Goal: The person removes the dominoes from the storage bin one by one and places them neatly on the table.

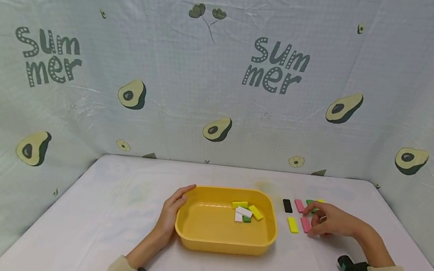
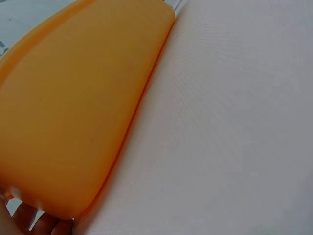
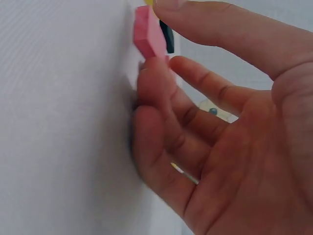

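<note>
yellow block point(image 1: 292, 225) separates tray point(image 1: 224, 248) from parted right hand point(image 1: 333, 220) near pink block point(image 1: 305, 224); left hand point(image 1: 169, 215) touches tray, hold unclear.

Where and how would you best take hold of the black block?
I'd probably pinch the black block midway along its two long sides, bringing the right hand down from above. It lies flat and uncovered, narrow across, with a gap to the yellow tray on one side and the far pink block on the other.
</note>
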The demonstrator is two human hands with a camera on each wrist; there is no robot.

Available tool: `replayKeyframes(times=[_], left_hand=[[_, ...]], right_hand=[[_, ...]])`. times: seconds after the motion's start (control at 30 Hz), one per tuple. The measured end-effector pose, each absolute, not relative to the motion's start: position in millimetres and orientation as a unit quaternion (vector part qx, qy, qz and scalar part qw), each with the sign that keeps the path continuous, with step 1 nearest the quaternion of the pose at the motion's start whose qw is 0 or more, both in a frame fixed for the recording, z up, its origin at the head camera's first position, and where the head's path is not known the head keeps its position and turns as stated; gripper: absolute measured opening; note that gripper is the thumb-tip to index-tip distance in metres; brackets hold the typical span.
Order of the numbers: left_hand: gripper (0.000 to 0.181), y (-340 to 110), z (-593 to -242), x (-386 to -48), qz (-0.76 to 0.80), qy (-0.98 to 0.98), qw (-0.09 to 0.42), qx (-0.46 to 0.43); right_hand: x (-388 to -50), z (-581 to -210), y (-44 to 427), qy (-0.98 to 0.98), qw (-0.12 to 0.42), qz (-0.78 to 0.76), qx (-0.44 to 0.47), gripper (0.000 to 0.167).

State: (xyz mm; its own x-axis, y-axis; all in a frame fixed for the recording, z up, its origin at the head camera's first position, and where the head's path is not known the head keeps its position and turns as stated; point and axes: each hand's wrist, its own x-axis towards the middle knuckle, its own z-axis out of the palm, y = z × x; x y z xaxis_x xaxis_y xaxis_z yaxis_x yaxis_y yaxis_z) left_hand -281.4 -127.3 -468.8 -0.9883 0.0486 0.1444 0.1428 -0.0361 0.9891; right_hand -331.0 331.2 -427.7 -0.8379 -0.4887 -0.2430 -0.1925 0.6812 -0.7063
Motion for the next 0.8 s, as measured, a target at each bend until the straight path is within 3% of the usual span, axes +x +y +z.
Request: replayKeyframes(times=[0.27,0.6,0.8], left_hand=[[0.045,-127,-469,-280,-0.716,-0.693,0.034,-0.071],[0.045,-128,-467,-278,-0.71,-0.7,0.041,-0.069],[0.045,-127,-468,-278,-0.713,-0.696,0.032,-0.075]], right_hand=[[-326,-407,324,0.92,0.161,-0.309,-0.18,0.042],[-312,-367,271,0.91,0.053,-0.3,-0.282,0.028],[-306,-347,223,0.9,0.085,-0.286,-0.317,0.033]])
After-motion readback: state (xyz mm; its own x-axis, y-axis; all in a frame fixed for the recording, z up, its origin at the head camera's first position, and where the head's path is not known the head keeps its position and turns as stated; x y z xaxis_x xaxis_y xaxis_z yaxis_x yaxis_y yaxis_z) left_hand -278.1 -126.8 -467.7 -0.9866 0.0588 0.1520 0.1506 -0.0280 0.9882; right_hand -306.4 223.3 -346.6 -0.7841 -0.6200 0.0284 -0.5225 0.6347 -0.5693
